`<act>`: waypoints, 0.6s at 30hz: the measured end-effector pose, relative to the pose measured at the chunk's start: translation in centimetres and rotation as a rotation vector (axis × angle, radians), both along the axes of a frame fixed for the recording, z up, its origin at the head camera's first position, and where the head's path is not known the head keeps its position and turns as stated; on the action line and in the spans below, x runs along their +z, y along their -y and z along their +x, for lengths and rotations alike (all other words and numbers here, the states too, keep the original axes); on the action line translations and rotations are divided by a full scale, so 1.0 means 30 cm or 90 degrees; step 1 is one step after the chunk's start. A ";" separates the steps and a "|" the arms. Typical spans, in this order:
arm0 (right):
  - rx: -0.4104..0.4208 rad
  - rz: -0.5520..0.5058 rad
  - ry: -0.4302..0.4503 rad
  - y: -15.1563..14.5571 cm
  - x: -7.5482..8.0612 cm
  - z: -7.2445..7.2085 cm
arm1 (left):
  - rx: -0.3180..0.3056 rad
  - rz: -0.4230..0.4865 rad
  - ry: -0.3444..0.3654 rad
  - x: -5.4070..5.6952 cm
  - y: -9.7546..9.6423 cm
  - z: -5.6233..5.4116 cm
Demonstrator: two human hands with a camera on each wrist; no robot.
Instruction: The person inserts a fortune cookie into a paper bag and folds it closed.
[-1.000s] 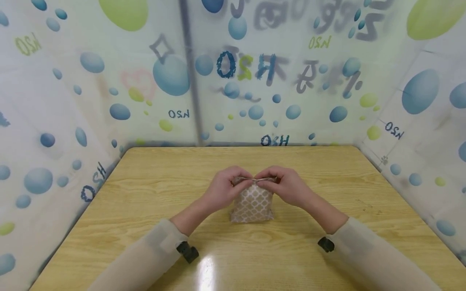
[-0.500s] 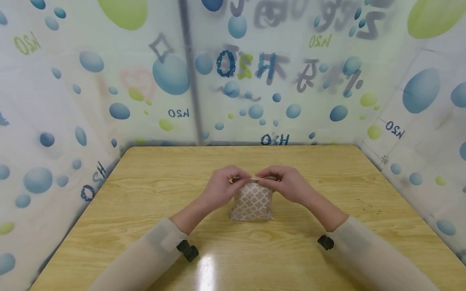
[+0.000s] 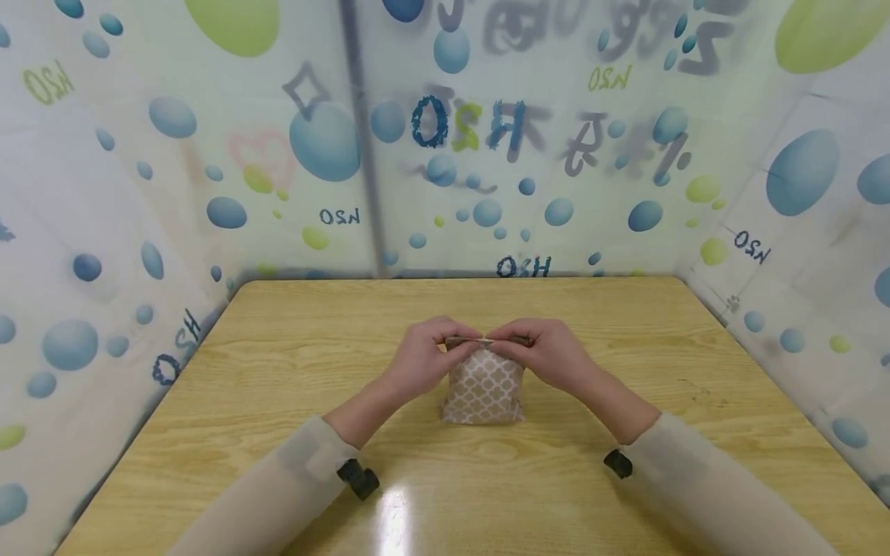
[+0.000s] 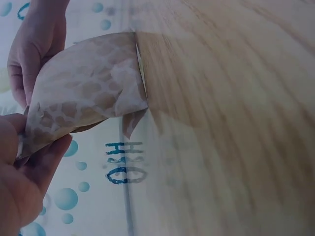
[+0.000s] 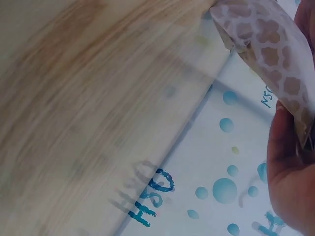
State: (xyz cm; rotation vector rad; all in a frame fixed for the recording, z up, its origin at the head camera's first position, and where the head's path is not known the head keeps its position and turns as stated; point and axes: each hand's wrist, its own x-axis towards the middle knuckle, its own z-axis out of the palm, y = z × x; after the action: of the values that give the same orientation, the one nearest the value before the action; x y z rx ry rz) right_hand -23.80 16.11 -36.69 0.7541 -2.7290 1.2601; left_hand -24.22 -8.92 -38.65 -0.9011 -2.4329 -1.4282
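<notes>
A small tan paper bag (image 3: 483, 390) with a white lattice pattern stands on the wooden table (image 3: 278, 340). My left hand (image 3: 420, 359) pinches the left part of its top edge between thumb and fingers. On the opposite side, my right hand (image 3: 552, 355) pinches the right part of that edge, and the two thumbs nearly meet at the middle. In the left wrist view the bag (image 4: 88, 81) looks bulged below the pinched edge. The right wrist view shows its patterned side (image 5: 270, 46) tapering toward the fingers. The bag's inside is hidden.
A white curtain (image 3: 445, 224) printed with blue and green bubbles and mirrored lettering stands behind the table and along both sides. A dark strapped camera (image 3: 358, 479) sits at the left sleeve cuff, another camera (image 3: 618, 464) at the right.
Both hands stay at the bag's top edge with only small finger shifts. The top edge looks flatter and straighter than one second ago. The bag's base stays on the table.
</notes>
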 end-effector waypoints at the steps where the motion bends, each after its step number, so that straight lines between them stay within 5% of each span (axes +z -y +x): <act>1: 0.003 0.004 -0.023 0.004 -0.001 0.002 | -0.001 0.002 -0.006 0.002 -0.005 0.002; 5: 0.005 0.018 -0.108 0.017 -0.005 0.007 | 0.002 -0.016 -0.054 0.006 -0.023 0.011; 9: 0.004 0.047 -0.112 0.030 0.003 0.008 | 0.006 -0.064 -0.114 0.010 -0.033 0.020; 14: 0.032 0.105 -0.080 0.038 0.005 0.004 | -0.005 -0.075 -0.104 0.010 -0.028 0.021; 18: 0.053 0.151 -0.150 0.039 -0.009 0.001 | -0.033 -0.080 -0.087 0.003 -0.022 0.017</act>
State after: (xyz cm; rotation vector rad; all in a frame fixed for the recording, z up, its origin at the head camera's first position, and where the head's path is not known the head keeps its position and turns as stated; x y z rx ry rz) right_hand -23.78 14.95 -36.96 0.9769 -2.7030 0.8059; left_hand -23.71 -8.25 -38.55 -1.0592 -2.4354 -1.1988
